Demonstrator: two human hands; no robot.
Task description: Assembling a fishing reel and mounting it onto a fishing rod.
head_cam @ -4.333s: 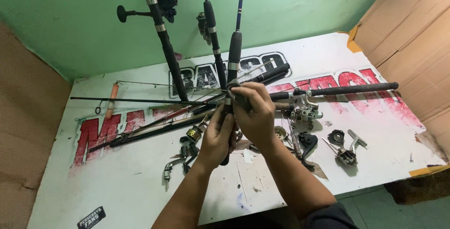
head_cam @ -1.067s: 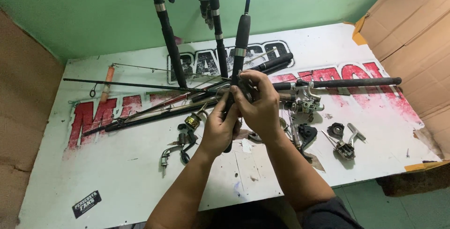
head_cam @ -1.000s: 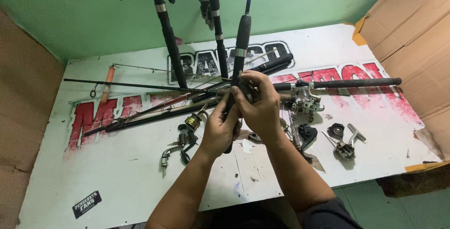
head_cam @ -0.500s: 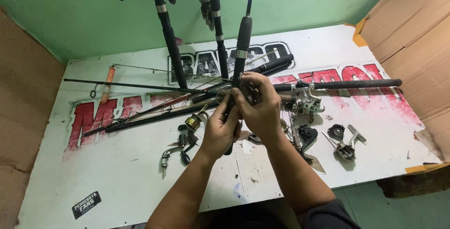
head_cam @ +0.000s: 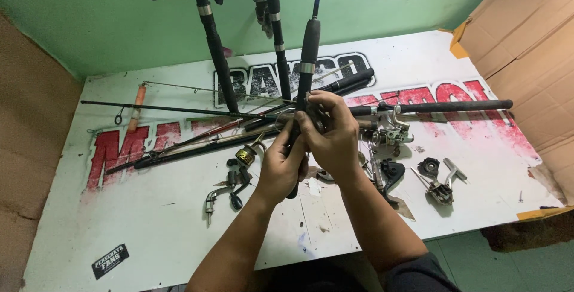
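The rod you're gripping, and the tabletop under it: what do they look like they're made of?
The rod, held in the left hand and right hand: a matte black grip, probably foam or rubber, with a shiny silver ring that looks metallic. The tabletop: a flat white printed board, scuffed and chipped at its edges; the core cannot be told.

rods (head_cam: 197, 151) lie across the table (head_cam: 149, 226) left of the hands (head_cam: 311, 142), reel parts (head_cam: 439, 181) right.

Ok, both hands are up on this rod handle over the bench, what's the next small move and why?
Probably keep the left hand clamped on the rod handle while the right hand works the fitting at its lower end: both hands meet there, and the rod stands nearly upright, unsupported otherwise.
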